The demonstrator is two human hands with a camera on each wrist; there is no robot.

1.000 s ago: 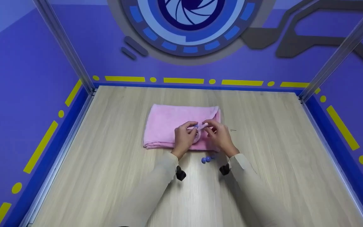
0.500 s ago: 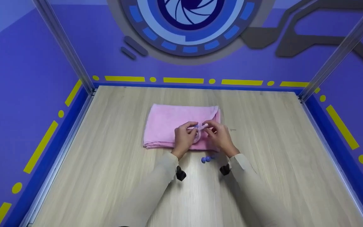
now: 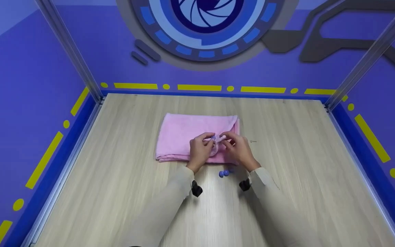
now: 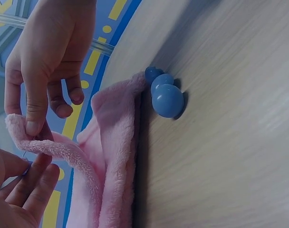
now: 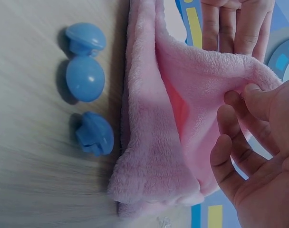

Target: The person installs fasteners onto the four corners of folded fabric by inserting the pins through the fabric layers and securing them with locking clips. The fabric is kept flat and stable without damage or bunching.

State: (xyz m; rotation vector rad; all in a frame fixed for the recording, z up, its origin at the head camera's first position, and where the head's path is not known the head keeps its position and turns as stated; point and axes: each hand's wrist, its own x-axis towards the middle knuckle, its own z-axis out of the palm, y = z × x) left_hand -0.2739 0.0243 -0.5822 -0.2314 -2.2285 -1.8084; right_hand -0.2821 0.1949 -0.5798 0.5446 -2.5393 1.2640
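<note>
A folded pink fleece blanket (image 3: 187, 130) lies mid-table, one edge of it lifted between the two hands. My left hand (image 3: 201, 149) pinches a small blue piece (image 4: 26, 166) just beside that edge, mostly covered by the fingers; a thin pin-like line shows by it in the left wrist view. My right hand (image 3: 239, 147) pinches the raised blanket edge (image 4: 52, 147) between thumb and fingers, the other fingers loosely bent. On the table before the blanket lie blue mushroom-shaped clips (image 5: 86, 78), two close together and one (image 5: 96, 134) a little apart.
A small thin clear piece (image 3: 253, 141) lies right of the blanket. Blue printed walls (image 3: 142, 68) with metal posts (image 3: 365, 58) enclose the wooden table (image 3: 122, 192) at the back and both sides.
</note>
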